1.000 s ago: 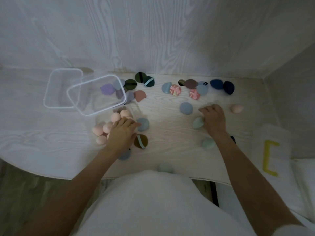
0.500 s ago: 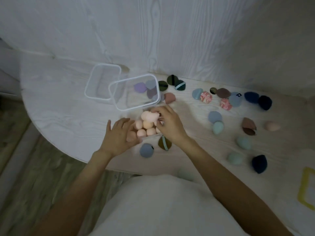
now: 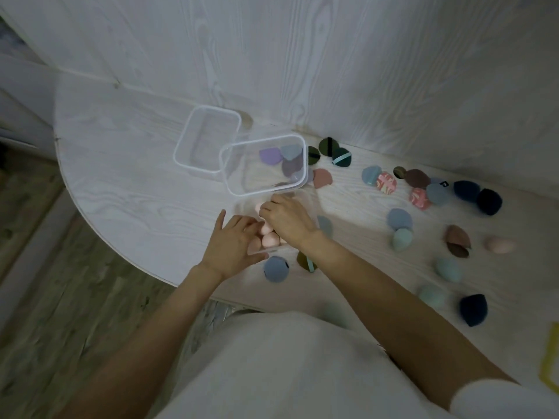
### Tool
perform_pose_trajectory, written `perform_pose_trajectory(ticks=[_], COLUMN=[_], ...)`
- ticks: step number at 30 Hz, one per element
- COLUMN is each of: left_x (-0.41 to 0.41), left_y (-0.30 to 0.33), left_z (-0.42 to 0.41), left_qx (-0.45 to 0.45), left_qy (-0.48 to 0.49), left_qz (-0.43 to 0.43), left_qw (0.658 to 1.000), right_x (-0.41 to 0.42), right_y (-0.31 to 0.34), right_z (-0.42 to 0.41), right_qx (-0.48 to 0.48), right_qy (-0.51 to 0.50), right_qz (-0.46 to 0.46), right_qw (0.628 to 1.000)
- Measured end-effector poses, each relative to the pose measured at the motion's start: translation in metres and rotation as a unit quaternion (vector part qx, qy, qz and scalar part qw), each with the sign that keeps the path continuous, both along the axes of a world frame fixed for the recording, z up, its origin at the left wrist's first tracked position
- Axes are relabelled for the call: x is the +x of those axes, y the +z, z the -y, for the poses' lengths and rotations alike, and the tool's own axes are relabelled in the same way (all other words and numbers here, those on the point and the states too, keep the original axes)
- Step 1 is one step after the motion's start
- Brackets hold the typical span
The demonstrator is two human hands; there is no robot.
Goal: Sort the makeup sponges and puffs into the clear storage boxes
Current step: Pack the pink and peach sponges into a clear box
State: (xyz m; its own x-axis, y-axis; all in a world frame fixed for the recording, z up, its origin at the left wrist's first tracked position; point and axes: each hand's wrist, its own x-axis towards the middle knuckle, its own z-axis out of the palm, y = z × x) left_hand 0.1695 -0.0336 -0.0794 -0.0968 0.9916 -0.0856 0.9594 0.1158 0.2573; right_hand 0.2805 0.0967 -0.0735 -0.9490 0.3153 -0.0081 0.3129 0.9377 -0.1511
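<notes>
Head view: both hands [image 3: 263,234] cupping pink sponges [image 3: 269,237] (fingers curled).

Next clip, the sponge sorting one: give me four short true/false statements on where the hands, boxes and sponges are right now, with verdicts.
1. Both hands are at the pink sponges. True: left hand and right hand meet there.
2. The front clear box lies on its side. False: it stands open side up.
3. A purple puff shows through the front clear box. True.
4. Every pink sponge is in the pile. False: a lone pink sponge lies far right.
</notes>
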Motion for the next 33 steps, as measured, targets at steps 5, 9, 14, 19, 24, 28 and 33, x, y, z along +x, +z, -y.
perform_pose_trajectory(ticks=[5, 9, 14, 19, 24, 28, 33], left_x=[-0.003, -0.006, -0.004, 0.005, 0.038, 0.092, 0.162], left_y=[-0.003, -0.003, 0.006, 0.026, 0.039, 0.046, 0.025], left_z=[0.004, 0.005, 0.0, -0.006, -0.033, -0.071, -0.112], left_qx=[-0.002, 0.005, -0.049, -0.062, 0.188, 0.174, 0.037], left_qy=[-0.01, -0.013, -0.008, -0.015, -0.116, -0.208, -0.253], left_qz=[0.003, 0.001, 0.004, 0.004, 0.04, 0.125, 0.13], left_qw=[1.0, 1.0, 0.999, 0.998, 0.974, 0.954, 0.958], right_x=[-0.01, -0.011, -0.011, 0.022, 0.106, 0.197, 0.3], right_y=[0.015, 0.016, 0.012, 0.026, 0.046, 0.043, 0.038], right_z=[-0.005, 0.001, 0.001, 0.004, 0.005, 0.018, 0.021], right_qx=[-0.074, 0.01, -0.061, -0.168, -0.15, -0.138, -0.141], right_qy=[-0.061, -0.046, -0.117, -0.19, -0.316, -0.443, -0.568], right_qz=[0.081, 0.13, 0.113, -0.041, -0.151, -0.163, -0.15], right_qw=[0.992, 0.99, 0.985, 0.966, 0.924, 0.871, 0.797])
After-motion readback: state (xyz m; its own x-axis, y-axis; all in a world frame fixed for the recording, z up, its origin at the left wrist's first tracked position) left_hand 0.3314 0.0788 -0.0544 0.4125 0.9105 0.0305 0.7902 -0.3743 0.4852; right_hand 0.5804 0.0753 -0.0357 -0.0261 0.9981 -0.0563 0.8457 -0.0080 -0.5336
